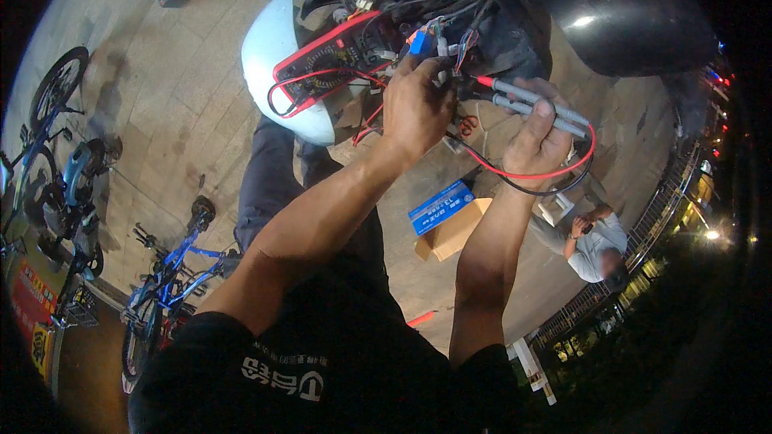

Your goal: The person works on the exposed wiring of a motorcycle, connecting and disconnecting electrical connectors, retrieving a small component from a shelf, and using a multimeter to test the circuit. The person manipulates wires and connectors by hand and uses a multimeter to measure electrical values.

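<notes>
My right hand [537, 138] is closed around two grey multimeter probes [519, 102]. A red lead [515, 174] and a black lead loop below that hand. My left hand [418, 106] pinches a connector in the wiring harness, its fingers partly hiding it. A blue plug [420, 42] stands just past those fingertips. Thin coloured wires [466, 44] spread out beside them. The probe tips point toward the left hand; I cannot tell whether they touch anything. A red-edged multimeter [334, 58] lies tilted on a pale blue vehicle panel [269, 56], left of my left hand.
A glossy black vehicle body part [643, 28] fills the upper right. An open blue-and-brown cardboard box [450, 221] lies on the paving below my hands. Bicycles [181, 273] stand at the left. A person in a light shirt [595, 245] sits at the right near a railing [655, 209].
</notes>
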`<action>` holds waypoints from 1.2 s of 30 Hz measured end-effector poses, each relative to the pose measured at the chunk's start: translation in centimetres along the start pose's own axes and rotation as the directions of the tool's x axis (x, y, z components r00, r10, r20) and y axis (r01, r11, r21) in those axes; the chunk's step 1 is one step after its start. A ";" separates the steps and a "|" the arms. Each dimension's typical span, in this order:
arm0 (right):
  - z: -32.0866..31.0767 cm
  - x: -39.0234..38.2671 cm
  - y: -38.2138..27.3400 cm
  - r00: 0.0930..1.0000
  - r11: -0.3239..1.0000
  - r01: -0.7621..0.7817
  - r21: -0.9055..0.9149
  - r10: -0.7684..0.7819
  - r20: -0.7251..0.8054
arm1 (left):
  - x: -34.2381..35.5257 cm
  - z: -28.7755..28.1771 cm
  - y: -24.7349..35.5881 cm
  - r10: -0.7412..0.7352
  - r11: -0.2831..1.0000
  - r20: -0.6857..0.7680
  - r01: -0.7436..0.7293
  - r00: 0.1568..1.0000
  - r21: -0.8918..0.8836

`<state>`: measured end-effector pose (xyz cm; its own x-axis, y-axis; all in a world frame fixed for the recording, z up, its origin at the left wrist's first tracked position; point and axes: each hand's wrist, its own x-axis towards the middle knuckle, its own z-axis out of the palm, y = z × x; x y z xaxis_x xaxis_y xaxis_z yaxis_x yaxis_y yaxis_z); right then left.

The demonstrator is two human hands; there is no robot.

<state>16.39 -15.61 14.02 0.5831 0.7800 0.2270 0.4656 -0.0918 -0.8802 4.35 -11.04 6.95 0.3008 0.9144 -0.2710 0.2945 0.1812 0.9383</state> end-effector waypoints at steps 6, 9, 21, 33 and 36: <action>0.3 0.0 -0.1 1.000 0.999 -0.031 0.014 0.031 0.003 | 0.7 0.1 -1.6 -0.014 0.986 0.092 0.029 0.996 -0.165; 0.3 -0.1 -0.1 0.998 0.997 -0.047 -0.055 0.050 0.044 | 1.0 0.2 -2.1 0.044 0.961 0.079 -0.021 0.996 -0.275; 1.5 1.4 -0.2 0.989 0.997 -0.023 -0.069 0.033 0.144 | 0.9 -0.5 -1.1 -0.012 0.971 0.115 0.039 0.993 -0.236; 1.4 2.4 -0.5 0.972 0.941 -0.150 -0.302 0.196 0.127 | 0.8 -1.1 -0.7 0.162 0.985 0.101 -0.155 0.982 -0.072; 1.4 2.3 -0.6 0.968 0.961 -0.192 -0.201 0.219 0.125 | 1.1 -1.4 -0.9 0.204 0.979 0.120 -0.202 0.971 -0.030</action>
<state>16.52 -12.85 14.51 0.5828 0.8122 -0.0257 0.4689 -0.3620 -0.8056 3.13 -9.63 6.12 0.4616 0.8817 -0.0974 0.2003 0.0034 0.9797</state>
